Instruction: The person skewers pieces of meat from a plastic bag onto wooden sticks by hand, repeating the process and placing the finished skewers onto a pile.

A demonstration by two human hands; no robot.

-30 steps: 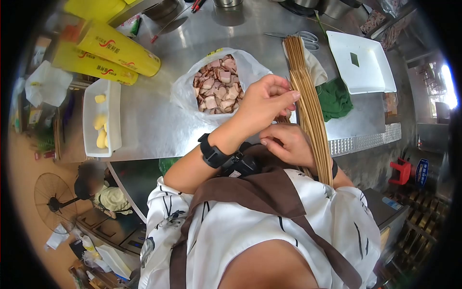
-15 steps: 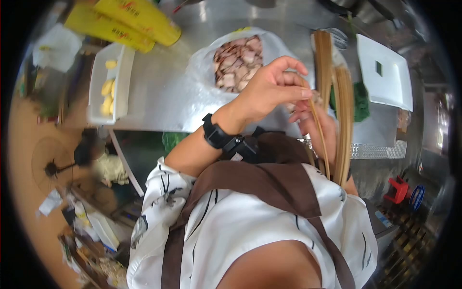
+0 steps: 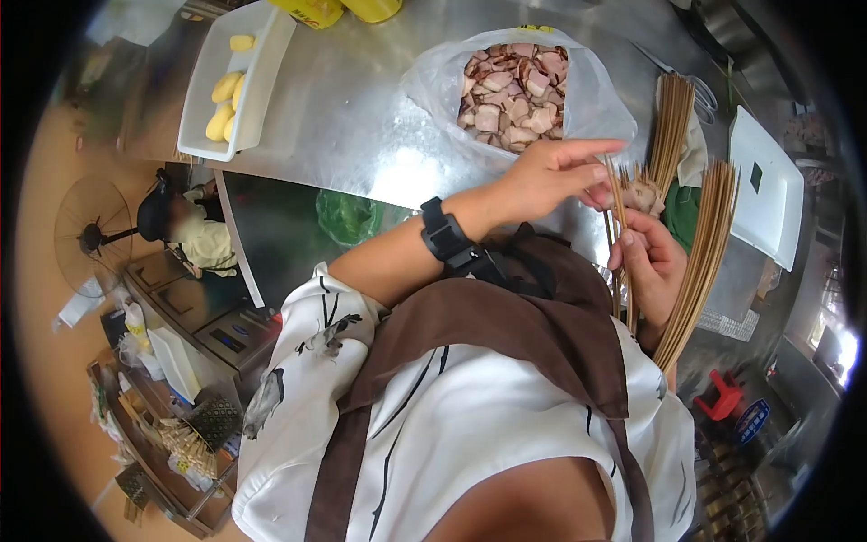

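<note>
My left hand (image 3: 560, 176) pinches the upper part of a thin wooden skewer, its index finger stretched out to the right. Just to the right and lower, my right hand (image 3: 652, 262) holds a few upright skewers (image 3: 623, 271) between thumb and fingers. A large skewer bundle (image 3: 700, 271) stands beside my right hand, tips upward. Another bundle (image 3: 670, 126) lies behind it. Between them is a pale, lumpy piece (image 3: 643, 195) that I cannot make out. Sliced meat (image 3: 515, 95) fills an open clear plastic bag (image 3: 601, 99) beyond my left hand.
A white tray (image 3: 262, 81) with several yellow pieces is at the back left, near yellow containers (image 3: 370, 7). Scissors (image 3: 703, 98) and a white lid (image 3: 768, 194) lie at the right. Green plastic (image 3: 348, 215) shows below the table edge. A person (image 3: 203, 230) is at the far left, near a fan.
The view has shifted, so the table things appear farther right. My left index finger has straightened. My right hand, blurred before, now shows clearly round the skewers.
</note>
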